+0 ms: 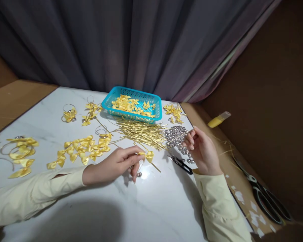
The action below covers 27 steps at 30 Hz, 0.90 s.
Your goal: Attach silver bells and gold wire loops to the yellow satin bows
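Note:
My left hand (123, 163) is closed in a pinch on a yellow satin bow (149, 156) above the white tabletop. A thin gold tie (156, 167) sticks out beyond the bow, and a small silver bell (139, 174) shows below the fingers. My right hand (203, 148) is raised at the right, fingers curled and pinched. From its fingertips a thin pale gold strand (175, 138) runs left over a pile of silver bells (178, 131); its held end is hidden. Between the hands lies a bundle of gold ties (141, 132).
A blue basket (159, 109) of yellow bows stands at the back. Loose bows (84, 148) and looped bows with bells (21, 151) lie leftward, more (174, 112) at back right. Black thread snips (180, 163) lie near my right hand, large scissors (265, 198) on the right ledge.

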### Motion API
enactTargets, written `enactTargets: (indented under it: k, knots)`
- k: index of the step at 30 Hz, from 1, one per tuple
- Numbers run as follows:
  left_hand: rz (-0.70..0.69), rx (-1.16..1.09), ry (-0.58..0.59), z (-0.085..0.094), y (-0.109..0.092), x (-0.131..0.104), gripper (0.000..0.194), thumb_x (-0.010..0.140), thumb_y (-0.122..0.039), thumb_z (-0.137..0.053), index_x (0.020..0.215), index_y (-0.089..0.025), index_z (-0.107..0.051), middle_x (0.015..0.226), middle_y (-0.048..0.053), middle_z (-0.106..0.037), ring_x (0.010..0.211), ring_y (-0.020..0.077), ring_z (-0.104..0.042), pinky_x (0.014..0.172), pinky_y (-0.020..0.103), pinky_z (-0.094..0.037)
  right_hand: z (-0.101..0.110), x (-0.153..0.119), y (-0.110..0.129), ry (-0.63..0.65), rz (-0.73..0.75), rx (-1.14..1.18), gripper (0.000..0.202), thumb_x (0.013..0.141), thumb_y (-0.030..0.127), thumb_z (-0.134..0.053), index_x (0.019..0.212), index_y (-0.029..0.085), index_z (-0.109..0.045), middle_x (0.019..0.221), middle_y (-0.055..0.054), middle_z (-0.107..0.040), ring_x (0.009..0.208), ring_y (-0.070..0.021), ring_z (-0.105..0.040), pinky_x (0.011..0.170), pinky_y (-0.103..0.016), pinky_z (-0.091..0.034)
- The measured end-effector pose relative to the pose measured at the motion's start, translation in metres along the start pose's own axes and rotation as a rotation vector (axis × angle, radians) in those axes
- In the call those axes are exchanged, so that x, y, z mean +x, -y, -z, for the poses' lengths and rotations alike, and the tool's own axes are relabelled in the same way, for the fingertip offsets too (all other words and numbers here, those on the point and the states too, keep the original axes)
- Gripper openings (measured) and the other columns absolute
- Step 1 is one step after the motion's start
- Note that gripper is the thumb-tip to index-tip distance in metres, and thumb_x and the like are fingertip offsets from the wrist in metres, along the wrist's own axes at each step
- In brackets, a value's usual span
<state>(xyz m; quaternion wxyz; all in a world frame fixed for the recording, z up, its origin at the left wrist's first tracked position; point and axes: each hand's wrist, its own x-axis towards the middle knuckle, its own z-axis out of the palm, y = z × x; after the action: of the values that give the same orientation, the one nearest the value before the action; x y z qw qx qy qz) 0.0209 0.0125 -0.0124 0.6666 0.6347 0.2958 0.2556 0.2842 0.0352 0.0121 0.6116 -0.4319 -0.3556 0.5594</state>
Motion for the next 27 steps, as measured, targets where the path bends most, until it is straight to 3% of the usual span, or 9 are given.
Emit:
enactTargets:
  k: [5, 10, 19, 24, 27]
  knots:
    - [-0.060, 0.130, -0.047, 0.0020, -0.0039, 0.0010, 0.027, 0.095, -0.036, -0.043, 0.080, -0.017, -0.054, 0.072, -0.001, -0.057, 0.071, 0.0117, -0.057, 0.071, 0.027, -0.046, 0.0024, 0.0022, 0.0007, 0.004, -0.027, 0.023, 0.027, 0.082, 0.024, -0.056, 0.057, 0.016, -0.051, 0.046, 0.005, -0.043, 0.037, -0.0048, -0.035, 0.044, -0.019, -0.043]
    - [-0.093, 0.267, -0.078, 0.0046, -0.0058, 0.0013, 0.028, 0.095, -0.038, -0.043, 0.086, -0.018, -0.060, 0.085, 0.002, -0.059, 0.082, 0.0147, -0.057, 0.074, 0.029, -0.043, -0.0003, 0.0007, 0.0004, 0.030, -0.057, 0.040, 0.029, 0.085, 0.022, -0.051, 0.056, 0.015, -0.050, 0.045, 0.005, -0.041, 0.036, -0.0046, -0.034, 0.044, -0.019, -0.043]
    - [-0.130, 0.201, -0.082, 0.0043, -0.0032, 0.0011, 0.026, 0.096, -0.036, -0.041, 0.086, -0.018, -0.057, 0.081, 0.003, -0.067, 0.082, 0.0160, -0.058, 0.077, 0.032, -0.042, -0.0002, -0.0002, 0.0070, 0.037, -0.063, 0.113, 0.030, 0.086, 0.020, -0.051, 0.056, 0.015, -0.050, 0.043, 0.006, -0.040, 0.034, -0.0042, -0.032, 0.041, -0.018, -0.040]
    - [-0.102, 0.011, -0.011, 0.0042, 0.0008, 0.0013, 0.021, 0.096, -0.035, -0.040, 0.088, -0.019, -0.050, 0.066, 0.000, -0.066, 0.079, 0.0166, -0.064, 0.079, 0.033, -0.045, 0.0016, 0.0016, 0.0067, 0.029, -0.074, 0.122, 0.032, 0.087, 0.020, -0.050, 0.055, 0.015, -0.050, 0.043, 0.005, -0.040, 0.034, -0.0037, -0.031, 0.041, -0.017, -0.039]
    - [-0.105, 0.065, -0.023, 0.0049, 0.0002, 0.0019, 0.024, 0.096, -0.033, -0.042, 0.082, -0.017, -0.054, 0.073, 0.002, -0.065, 0.081, 0.0164, -0.064, 0.077, 0.031, -0.046, 0.0043, 0.0022, 0.0062, 0.023, -0.073, 0.130, 0.032, 0.087, 0.019, -0.049, 0.055, 0.015, -0.050, 0.043, 0.006, -0.039, 0.033, -0.0035, -0.031, 0.040, -0.017, -0.038]
